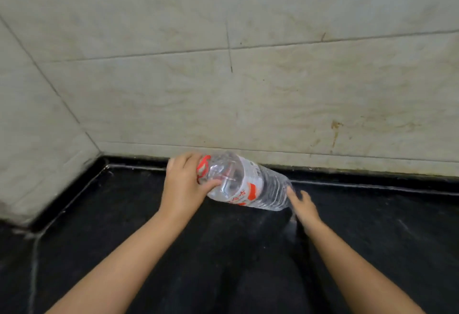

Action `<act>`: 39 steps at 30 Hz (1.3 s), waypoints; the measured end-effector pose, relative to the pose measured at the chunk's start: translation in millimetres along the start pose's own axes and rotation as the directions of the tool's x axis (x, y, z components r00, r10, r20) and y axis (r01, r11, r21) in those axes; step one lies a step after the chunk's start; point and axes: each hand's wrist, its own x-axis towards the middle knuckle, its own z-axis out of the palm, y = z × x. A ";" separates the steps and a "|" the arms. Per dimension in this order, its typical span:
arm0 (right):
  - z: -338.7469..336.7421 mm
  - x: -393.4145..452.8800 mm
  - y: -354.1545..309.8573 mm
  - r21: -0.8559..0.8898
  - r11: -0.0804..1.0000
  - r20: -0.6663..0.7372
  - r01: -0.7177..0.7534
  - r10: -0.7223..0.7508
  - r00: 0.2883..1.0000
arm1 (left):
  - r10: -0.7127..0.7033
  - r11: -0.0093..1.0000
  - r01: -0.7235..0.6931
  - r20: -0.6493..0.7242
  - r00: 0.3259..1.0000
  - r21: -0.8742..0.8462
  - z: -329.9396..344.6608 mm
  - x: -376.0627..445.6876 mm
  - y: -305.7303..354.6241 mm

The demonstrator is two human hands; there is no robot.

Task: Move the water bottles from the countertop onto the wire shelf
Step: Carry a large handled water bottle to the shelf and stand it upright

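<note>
My left hand (182,184) is wrapped around the cap end of a water bottle (244,182), which lies tilted on its side low over the dark surface (173,251) near the tiled wall (223,77). My right hand (301,205) is spread open at its base. I judge this the pick-up; the wire shelf is out of view, so next I must turn to find it, with nothing in the way.

A black countertop (149,251) carries one tilted water bottle (248,182).
</note>
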 end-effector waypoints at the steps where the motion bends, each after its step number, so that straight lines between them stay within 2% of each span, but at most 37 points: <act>1: 7.2 5.6 -2.8 0.023 1.000 0.011 0.018 -0.019 1.000 | -0.087 0.996 0.086 -0.032 0.996 -0.027 -0.4 -18.3 -15.6; 2: 15.1 8.8 -5.9 0.029 0.999 0.031 0.039 -0.040 0.999 | -0.217 0.974 0.214 -0.036 0.975 -0.074 0.4 -37.4 -30.5; 4: 35.0 9.7 -13.2 0.014 0.994 0.077 0.105 -0.106 0.991 | -0.446 0.886 0.450 0.063 0.893 -0.108 11.1 -79.9 -62.7; 5: 45.7 7.8 -16.6 -0.005 0.991 0.091 0.131 -0.130 0.987 | -0.480 0.868 0.489 0.103 0.871 -0.090 17.6 -99.6 -74.9; 8: 67.2 6.6 -20.5 -0.095 0.983 0.043 0.159 -0.156 0.987 | -0.489 0.861 0.497 0.094 0.867 -0.110 31.0 -137.8 -94.7; 11: 71.2 9.7 -17.8 -0.184 0.966 0.024 0.183 -0.182 0.983 | -0.521 0.830 0.536 0.129 0.844 -0.153 34.6 -140.2 -106.5; 15: 72.6 9.4 -15.6 -0.207 0.959 0.021 0.195 -0.195 0.981 | -0.526 0.824 0.535 0.096 0.845 -0.189 39.8 -144.3 -115.8; 19: 74.6 10.0 -11.6 -0.190 0.959 0.061 0.209 -0.201 0.978 | -0.611 0.761 0.609 0.070 0.789 -0.222 50.6 -147.2 -123.8; 23: 74.7 13.5 -5.9 -0.099 0.973 0.089 0.207 -0.198 0.976 | -0.709 0.631 0.713 0.146 0.690 -0.306 53.6 -132.8 -138.0; 26: 72.0 15.4 -3.1 -0.065 0.971 0.107 0.231 -0.224 0.969 | -0.743 0.586 0.738 0.142 0.654 -0.335 55.1 -132.3 -145.2; 30: 63.2 3.9 -0.4 -0.174 0.944 0.112 0.282 -0.265 0.958 | -0.824 0.456 0.761 0.104 0.557 -0.461 61.7 -140.2 -145.2; 34: 53.7 -13.2 17.4 -0.288 0.916 0.059 0.279 -0.274 0.960 | -0.795 0.513 0.769 0.128 0.593 -0.381 62.2 -134.2 -150.2; 36: 53.8 -22.1 26.4 -0.264 0.929 0.025 0.259 -0.261 0.965 | -0.771 0.530 0.770 0.176 0.612 -0.355 58.1 -125.2 -158.3; 39: 57.7 -27.9 32.9 -0.201 0.944 0.010 0.262 -0.266 0.964 | -0.704 0.599 0.731 0.220 0.675 -0.327 52.2 -111.9 -171.1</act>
